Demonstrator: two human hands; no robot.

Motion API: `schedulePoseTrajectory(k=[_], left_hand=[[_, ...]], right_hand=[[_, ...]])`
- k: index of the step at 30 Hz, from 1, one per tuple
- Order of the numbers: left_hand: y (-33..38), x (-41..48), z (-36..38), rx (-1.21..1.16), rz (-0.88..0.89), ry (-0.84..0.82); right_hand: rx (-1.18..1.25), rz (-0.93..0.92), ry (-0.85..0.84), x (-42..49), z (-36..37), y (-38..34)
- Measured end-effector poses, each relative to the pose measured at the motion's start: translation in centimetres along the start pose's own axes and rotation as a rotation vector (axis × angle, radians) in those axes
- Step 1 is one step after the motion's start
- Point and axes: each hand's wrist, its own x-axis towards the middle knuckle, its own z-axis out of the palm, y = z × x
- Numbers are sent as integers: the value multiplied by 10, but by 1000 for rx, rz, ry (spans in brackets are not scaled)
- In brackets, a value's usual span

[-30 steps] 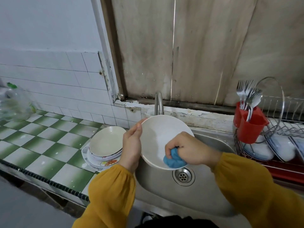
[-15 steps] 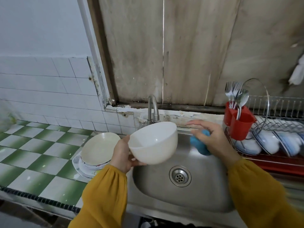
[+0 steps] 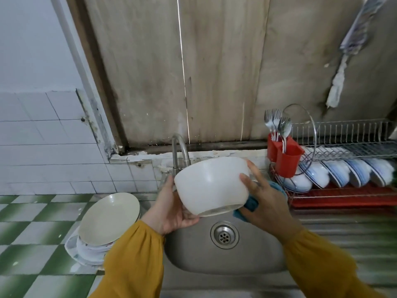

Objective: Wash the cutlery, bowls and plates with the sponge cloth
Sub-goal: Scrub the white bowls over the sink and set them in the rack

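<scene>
A white bowl (image 3: 211, 186) is held tilted over the steel sink (image 3: 225, 259), its base turned toward me. My left hand (image 3: 171, 208) grips its left side and bottom edge. My right hand (image 3: 263, 200) presses the blue sponge cloth (image 3: 250, 204) against the bowl's right side, fingers spread on the wall. A stack of plates (image 3: 107, 224) with a cream plate on top sits on the counter left of the sink. Forks and spoons (image 3: 277, 125) stand in a red holder (image 3: 284, 157).
The tap (image 3: 179, 151) rises just behind the bowl. A wire dish rack (image 3: 348, 151) with several blue-rimmed bowls on a red tray stands right of the sink. Green and white checked tiles (image 3: 32, 222) cover the counter on the left. A wooden board forms the back wall.
The bowl turned from facing me to base toward me. My right hand left its inside, swung out to the right with the cloth, then came back against the bowl's outer side.
</scene>
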Motion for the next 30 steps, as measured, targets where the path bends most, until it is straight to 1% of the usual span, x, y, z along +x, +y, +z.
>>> schedulePoseTrajectory(k=[2,4,7,10,12,14,17,21,23,25,27,29,30], left_hand=[[2,2,2,70,62,-38],[5,2,6,187,156,-67],[9,1,18,404,347,-111],[11,4,31,552,555,-122],[13,11,41,701,727,-132],[13,19,54,773,853,-220],[10,32,83,701,879,-344],[6,34,133,632,1002,-388],[3,34,162,695,1056,-424],[1,35,193,778,1155,-465],[-1,43,224,860,1286,-454],[-4,48,257,938,1348,-406],[-6,49,272,962,1369,-410]], right_hand=[[33,84,-14,-3,-3,-4],[131,208,-11,-8,-6,-5],[333,438,42,-15,-11,-4],[366,554,84,-15,-22,-6],[384,588,119,-15,-33,-5],[389,599,164,-14,-48,-2],[323,597,226,-13,-70,1],[224,584,263,-21,-104,14],[168,583,289,-31,-126,26],[149,591,325,-40,-150,41],[146,603,357,-45,-173,54],[124,613,382,-52,-196,68],[102,614,394,-57,-207,75]])
